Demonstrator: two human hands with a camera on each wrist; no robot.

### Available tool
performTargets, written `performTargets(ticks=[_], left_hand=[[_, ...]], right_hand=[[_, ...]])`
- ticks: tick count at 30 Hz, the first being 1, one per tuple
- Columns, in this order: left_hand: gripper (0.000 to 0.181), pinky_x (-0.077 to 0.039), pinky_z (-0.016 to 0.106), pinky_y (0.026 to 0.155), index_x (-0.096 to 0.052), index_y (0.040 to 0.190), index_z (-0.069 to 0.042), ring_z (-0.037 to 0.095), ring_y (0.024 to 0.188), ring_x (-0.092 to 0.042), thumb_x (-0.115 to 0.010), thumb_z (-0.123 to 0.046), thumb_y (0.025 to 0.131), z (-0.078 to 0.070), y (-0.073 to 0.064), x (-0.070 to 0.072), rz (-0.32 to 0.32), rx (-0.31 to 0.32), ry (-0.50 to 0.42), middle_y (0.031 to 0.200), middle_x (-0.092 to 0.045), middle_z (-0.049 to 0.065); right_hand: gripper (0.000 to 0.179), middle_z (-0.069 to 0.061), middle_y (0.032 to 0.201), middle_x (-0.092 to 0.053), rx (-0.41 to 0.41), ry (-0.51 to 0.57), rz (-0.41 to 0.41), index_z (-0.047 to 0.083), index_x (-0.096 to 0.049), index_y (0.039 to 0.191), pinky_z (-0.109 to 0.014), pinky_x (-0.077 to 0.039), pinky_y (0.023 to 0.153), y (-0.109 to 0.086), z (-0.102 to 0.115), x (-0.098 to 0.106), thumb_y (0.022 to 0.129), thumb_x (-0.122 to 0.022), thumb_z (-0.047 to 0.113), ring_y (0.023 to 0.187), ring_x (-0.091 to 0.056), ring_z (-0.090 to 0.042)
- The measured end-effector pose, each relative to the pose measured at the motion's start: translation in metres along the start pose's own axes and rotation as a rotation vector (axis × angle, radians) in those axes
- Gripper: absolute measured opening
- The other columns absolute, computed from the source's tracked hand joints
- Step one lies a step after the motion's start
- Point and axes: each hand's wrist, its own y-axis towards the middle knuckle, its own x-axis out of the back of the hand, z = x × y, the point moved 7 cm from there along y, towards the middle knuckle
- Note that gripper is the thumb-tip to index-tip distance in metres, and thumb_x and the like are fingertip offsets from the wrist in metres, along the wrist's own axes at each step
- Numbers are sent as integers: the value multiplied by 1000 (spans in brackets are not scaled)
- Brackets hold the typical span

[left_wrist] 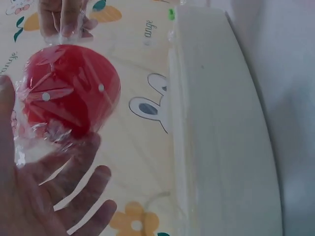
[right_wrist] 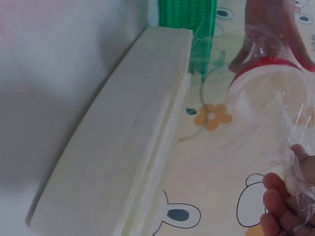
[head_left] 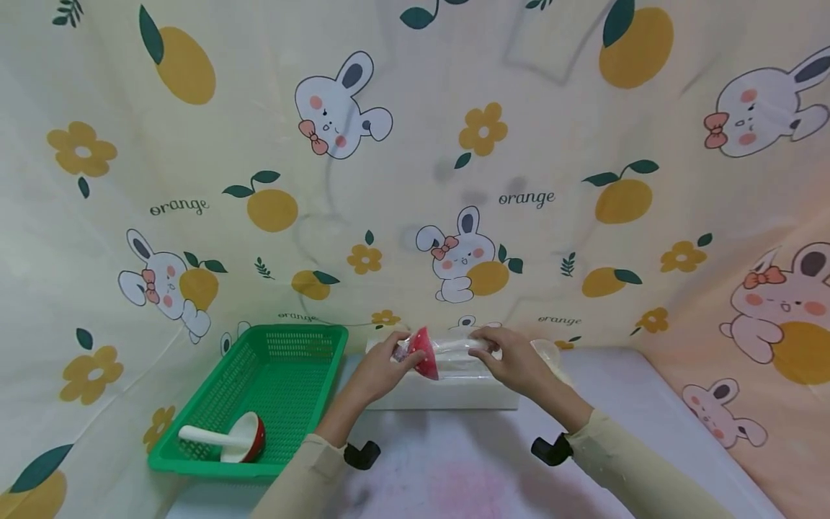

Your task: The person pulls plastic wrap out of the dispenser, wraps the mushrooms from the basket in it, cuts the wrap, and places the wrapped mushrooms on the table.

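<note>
A mushroom-shaped piece with a red, white-dotted cap (left_wrist: 71, 91) and a white stem (head_left: 457, 345) is wrapped in clear plastic film (head_left: 460, 367). My left hand (head_left: 379, 371) holds the cap end, thumb on the near side and fingers at the film behind it. At the stem's far end, my right hand (head_left: 515, 360) pinches the stem through the film. The right wrist view looks into the cap's white hollow underside (right_wrist: 268, 93). Both hands are raised over a long white box (head_left: 447, 395).
A green basket (head_left: 285, 382) stands on the left of the white table (head_left: 415, 461). In it lies another mushroom-shaped piece (head_left: 243, 440) with a white stem. A pale round thing (head_left: 547, 353) is partly hidden behind the right hand. Patterned cloth (head_left: 402, 194) hangs behind.
</note>
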Motion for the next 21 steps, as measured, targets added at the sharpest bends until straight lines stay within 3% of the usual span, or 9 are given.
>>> performTargets(ticks=[5,9,13,17,21], left_hand=[[72,-60,55,95,-52,156,-20,36,127,-63,-54,-70,103,12,-4,-3,11,2,-36,138,-67,13],[73,-57,59,101,-44,161,-26,38,137,-57,-64,-62,102,16,-6,-3,-2,-37,-99,149,-61,12],[78,-56,59,104,-41,162,-28,40,139,-55,-75,-54,98,15,-7,-9,56,-80,-135,154,-58,14],[75,-56,60,102,-48,157,-26,41,138,-56,-79,-55,95,23,-13,-19,99,-46,-124,151,-61,13],[74,-55,62,103,-55,152,-23,40,137,-58,-82,-56,92,31,-22,-27,78,-41,-100,149,-62,11]], right_hand=[[32,-3,111,-77,-36,38,5,8,-78,124,-35,-61,76,-2,-5,-4,95,-84,20,88,-61,-17],[29,1,105,-76,-96,72,17,11,-78,123,-27,-56,71,-5,-12,-8,96,-83,21,87,-61,-17],[24,2,100,-75,-144,111,24,14,-79,120,-26,-56,68,-10,-17,-11,97,-83,21,86,-61,-18],[23,4,98,-73,-180,151,58,17,-79,119,-26,-57,71,-19,-20,-20,97,-83,22,87,-60,-19],[24,7,95,-72,-166,157,65,16,-79,118,-25,-55,69,-31,-22,-29,96,-84,24,87,-60,-18]])
